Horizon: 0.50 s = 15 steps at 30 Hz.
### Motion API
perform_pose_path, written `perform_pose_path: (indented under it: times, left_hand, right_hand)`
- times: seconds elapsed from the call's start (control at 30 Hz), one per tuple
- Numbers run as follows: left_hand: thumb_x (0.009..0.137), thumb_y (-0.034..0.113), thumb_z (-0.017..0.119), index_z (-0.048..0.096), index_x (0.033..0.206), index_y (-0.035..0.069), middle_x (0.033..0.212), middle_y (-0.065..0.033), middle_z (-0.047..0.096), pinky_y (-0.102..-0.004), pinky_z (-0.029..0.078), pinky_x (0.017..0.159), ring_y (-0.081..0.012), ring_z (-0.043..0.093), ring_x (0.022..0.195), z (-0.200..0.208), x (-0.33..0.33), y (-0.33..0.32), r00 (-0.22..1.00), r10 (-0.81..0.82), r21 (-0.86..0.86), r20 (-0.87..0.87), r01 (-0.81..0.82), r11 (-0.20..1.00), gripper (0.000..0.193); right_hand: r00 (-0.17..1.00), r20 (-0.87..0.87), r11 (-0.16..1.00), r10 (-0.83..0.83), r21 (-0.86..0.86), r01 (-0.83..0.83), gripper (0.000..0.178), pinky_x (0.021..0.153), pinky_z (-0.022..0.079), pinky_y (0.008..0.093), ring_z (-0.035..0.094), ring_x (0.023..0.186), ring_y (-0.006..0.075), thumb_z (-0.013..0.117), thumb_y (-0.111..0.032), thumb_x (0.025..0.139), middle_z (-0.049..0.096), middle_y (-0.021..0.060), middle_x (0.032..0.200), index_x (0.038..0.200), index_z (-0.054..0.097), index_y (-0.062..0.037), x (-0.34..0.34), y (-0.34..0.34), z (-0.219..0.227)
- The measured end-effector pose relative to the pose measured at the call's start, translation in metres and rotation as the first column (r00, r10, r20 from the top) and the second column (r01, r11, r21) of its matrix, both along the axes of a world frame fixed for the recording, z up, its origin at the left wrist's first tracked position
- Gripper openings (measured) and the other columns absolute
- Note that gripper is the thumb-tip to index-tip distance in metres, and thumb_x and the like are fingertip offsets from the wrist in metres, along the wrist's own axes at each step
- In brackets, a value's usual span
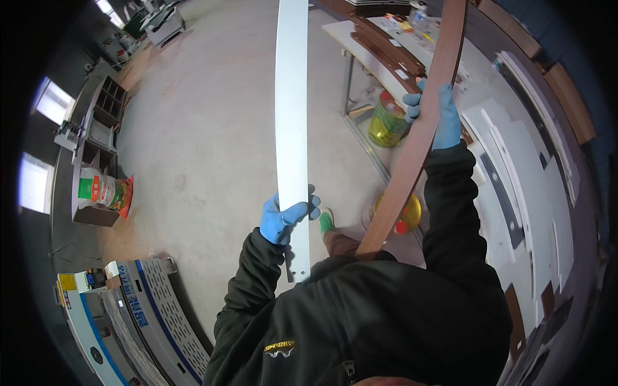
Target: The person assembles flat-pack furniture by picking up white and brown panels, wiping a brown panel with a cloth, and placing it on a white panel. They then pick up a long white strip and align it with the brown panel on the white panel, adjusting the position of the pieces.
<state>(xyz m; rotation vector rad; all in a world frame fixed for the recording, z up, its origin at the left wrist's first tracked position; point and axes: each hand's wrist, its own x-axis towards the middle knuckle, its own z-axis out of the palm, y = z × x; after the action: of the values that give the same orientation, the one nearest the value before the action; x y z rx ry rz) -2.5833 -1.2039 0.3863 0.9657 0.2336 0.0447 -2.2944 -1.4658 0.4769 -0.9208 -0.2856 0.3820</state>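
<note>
My left hand [278,220], in a blue glove, is closed around a long white strip [293,109] near its lower end. Small holes show at that end, close to my jacket, and the strip's far end runs out of the picture at the top. A long reddish-brown wooden board [412,151] slants across the right side, gripped at its edges by my right hand [447,122], also gloved in blue. The board's near end reaches down by my waist, and its top leaves the view. The two pieces are apart from each other.
On the right stands a white worktable [393,80] bearing curved brown boards [380,48] and a clear bottle [418,16]. Yellow-green jugs [386,125] sit beneath it. White panels [499,174] lie farther right. Shelves [103,138] and boxed equipment [138,302] line the left.
</note>
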Motion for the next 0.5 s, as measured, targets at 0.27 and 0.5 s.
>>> perform_pose_path:
  times: [0.27, 0.5]
  left_hand:
    - [0.090, 0.016, 0.078, 0.058, 0.137, -0.007, 0.113, -0.0167, 0.072, -0.0377, 0.059, 0.084, -0.0254, 0.072, 0.093, 0.021, 0.137, 0.158, 0.989, 0.135, 0.018, -0.061, -0.134, 0.991, 0.056]
    - [0.090, 0.014, 0.079, 0.058, 0.136, -0.007, 0.111, -0.0169, 0.072, -0.0383, 0.059, 0.083, -0.0252, 0.072, 0.092, 0.010, 0.220, 0.287, 0.951, 0.293, 0.056, -0.099, -0.288, 0.956, 0.055]
  right_hand:
    - [0.984, -0.099, 0.980, 0.148, -0.120, -0.159, 0.074, 0.071, 0.056, 0.0358, 0.065, 0.079, 0.0227, 0.052, -0.066, 0.103, 0.070, 0.0180, 0.105, 0.141, 0.050, -0.0016, 0.160, 0.196, -0.021]
    - [0.873, -0.059, 0.875, 0.484, 0.037, -0.483, 0.079, 0.079, 0.056, 0.0443, 0.065, 0.085, 0.0280, 0.044, -0.075, 0.101, 0.067, 0.0226, 0.111, 0.143, 0.047, -0.0087, 0.250, 0.344, -0.054]
